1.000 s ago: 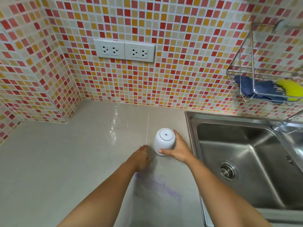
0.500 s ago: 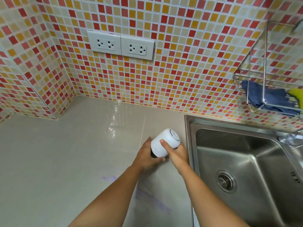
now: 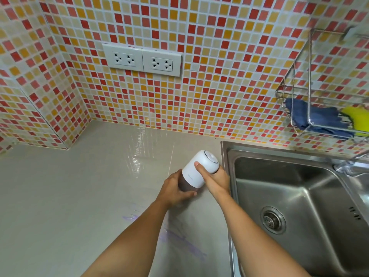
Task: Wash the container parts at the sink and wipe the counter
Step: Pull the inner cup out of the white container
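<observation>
A white cylindrical container (image 3: pixel 199 166) with a dark lower part (image 3: pixel 184 185) is held tilted above the grey counter (image 3: pixel 79 196), just left of the steel sink (image 3: pixel 299 196). My right hand (image 3: pixel 214 179) grips the white upper part, thumb across its side. My left hand (image 3: pixel 173 188) wraps the dark lower part. Purple smears (image 3: pixel 179 236) mark the counter below my forearms.
A wire rack (image 3: pixel 309 116) on the tiled wall holds a blue cloth (image 3: pixel 315 118) and a yellow sponge (image 3: pixel 357 118). The tap base (image 3: pixel 347 166) stands at the sink's back right. Two double sockets (image 3: pixel 141 59) sit on the wall above the counter.
The container stood upright on the counter under my right hand. Now it is lifted and tilted, and my left hand has closed around its dark lower part.
</observation>
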A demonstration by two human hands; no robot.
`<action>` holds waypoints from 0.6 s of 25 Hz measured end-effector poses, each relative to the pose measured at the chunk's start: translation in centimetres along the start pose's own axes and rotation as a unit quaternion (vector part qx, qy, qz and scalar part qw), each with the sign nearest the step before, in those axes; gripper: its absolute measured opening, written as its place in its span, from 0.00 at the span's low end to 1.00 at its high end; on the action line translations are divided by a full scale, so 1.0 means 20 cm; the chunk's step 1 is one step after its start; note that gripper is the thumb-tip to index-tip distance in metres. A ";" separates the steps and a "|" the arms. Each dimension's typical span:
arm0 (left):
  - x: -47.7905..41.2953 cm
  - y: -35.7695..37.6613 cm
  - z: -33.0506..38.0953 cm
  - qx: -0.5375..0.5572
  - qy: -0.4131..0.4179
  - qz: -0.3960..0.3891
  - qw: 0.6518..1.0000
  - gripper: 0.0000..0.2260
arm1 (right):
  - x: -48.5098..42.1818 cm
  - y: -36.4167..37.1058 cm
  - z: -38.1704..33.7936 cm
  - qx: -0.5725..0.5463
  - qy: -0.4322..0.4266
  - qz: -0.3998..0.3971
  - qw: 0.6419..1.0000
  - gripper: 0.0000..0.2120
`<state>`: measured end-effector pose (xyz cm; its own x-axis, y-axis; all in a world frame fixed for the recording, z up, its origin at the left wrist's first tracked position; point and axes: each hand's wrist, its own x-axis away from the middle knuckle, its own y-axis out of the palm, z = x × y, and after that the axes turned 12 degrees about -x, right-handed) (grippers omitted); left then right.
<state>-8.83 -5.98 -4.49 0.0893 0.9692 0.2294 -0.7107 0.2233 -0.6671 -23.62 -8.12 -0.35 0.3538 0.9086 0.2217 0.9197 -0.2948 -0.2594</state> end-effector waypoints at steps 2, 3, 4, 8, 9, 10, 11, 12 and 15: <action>0.01 -0.02 0.00 0.009 0.010 0.013 1.000 0.37 | -0.01 0.00 -0.02 -0.001 0.000 0.010 1.000 0.34; 0.01 -0.03 -0.01 0.010 0.013 0.016 1.000 0.37 | -0.02 -0.01 -0.03 -0.008 0.002 0.012 1.000 0.34; 0.02 -0.04 -0.02 0.011 0.015 0.019 1.000 0.37 | -0.02 -0.01 -0.04 -0.021 0.004 0.009 1.000 0.34; 0.02 -0.09 -0.07 0.011 0.014 0.025 1.000 0.34 | -0.01 -0.04 -0.03 -0.202 0.029 -0.020 0.979 0.29; 0.02 -0.10 -0.08 0.017 0.010 0.026 0.999 0.32 | -0.01 -0.04 -0.04 -0.285 0.046 -0.018 0.957 0.26; 0.03 -0.11 -0.09 0.027 0.005 0.030 0.999 0.30 | -0.01 -0.06 -0.03 -0.360 0.065 -0.011 0.930 0.25; 0.03 -0.13 -0.09 0.043 -0.003 0.036 0.998 0.28 | -0.02 -0.07 -0.02 -0.419 0.086 0.000 0.904 0.26; 0.03 -0.14 -0.09 0.062 -0.009 0.045 0.997 0.26 | -0.04 -0.09 0.00 -0.455 0.107 0.010 0.884 0.27; 0.02 -0.18 -0.10 0.113 -0.026 0.065 0.991 0.25 | -0.05 -0.10 0.08 -0.456 0.169 -0.003 0.874 0.31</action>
<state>-4.82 -6.27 -3.35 -0.0449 0.9802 0.1929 -0.8530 0.0629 -0.5182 -26.13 -7.90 -1.62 0.2363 0.8175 0.5252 0.6212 -0.5427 0.5653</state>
